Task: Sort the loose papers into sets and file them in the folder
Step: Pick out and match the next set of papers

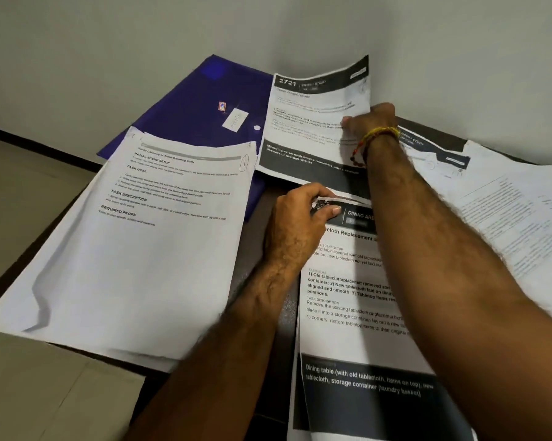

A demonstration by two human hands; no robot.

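My left hand (300, 214) sits near the middle of the view, its fingers (327, 211) curled tight and pinching the crumpled top-left corner of the dining sheet (347, 313), thumb laid flat across the dark header. That sheet runs from my hand down toward 6 o'clock, off the near edge of the desk (261, 249).

My right hand (368, 117) reaches up toward 1 o'clock, wrist wrapped in a yellow thread band (379, 135). Its fingers are bent over the right edge of the 2721 sheet (309, 122), gripping it; that sheet stands tilted, its top lifted against the wall (268, 23). I cannot see the fingertips behind the knuckles.

At 11 o'clock the blue folder (201, 97) lies flat and closed, partly under the 2721 sheet and under the white stack (134, 243), which spreads out to 9 o'clock with a paper clip (243, 162) at its top right corner. At 3 o'clock more papers (507, 211) lie overlapping, beyond my right forearm.

The desk is dark and set into a corner of pale walls. At 8 o'clock a light tiled floor (29, 393) shows, with a dark skirting line at 10 o'clock.
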